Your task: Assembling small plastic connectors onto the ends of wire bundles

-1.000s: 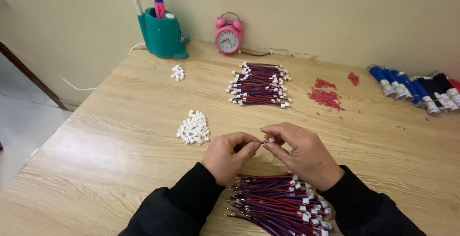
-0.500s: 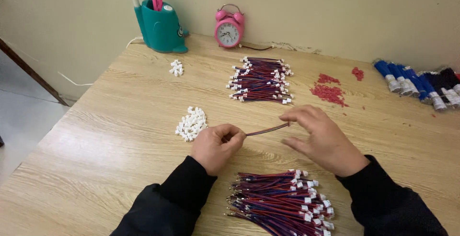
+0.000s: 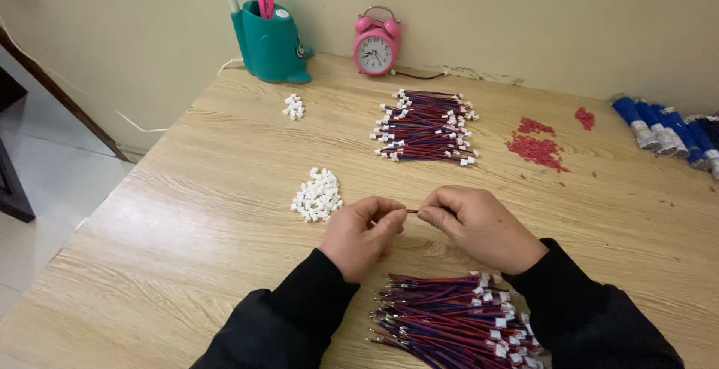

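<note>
Head view: left hand [image 3: 362, 236] and right hand [image 3: 479, 227] pinch a short wire [image 3: 413, 210] stretched between their fingertips.

No packages, labels, signs or screens are to be seen; only a pink alarm clock's [image 3: 376, 44] round white dial is shown, well beyond the left hand [image 3: 362, 234].

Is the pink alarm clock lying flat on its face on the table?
No, the pink alarm clock stands upright by the wall, its dial facing the camera.
</note>
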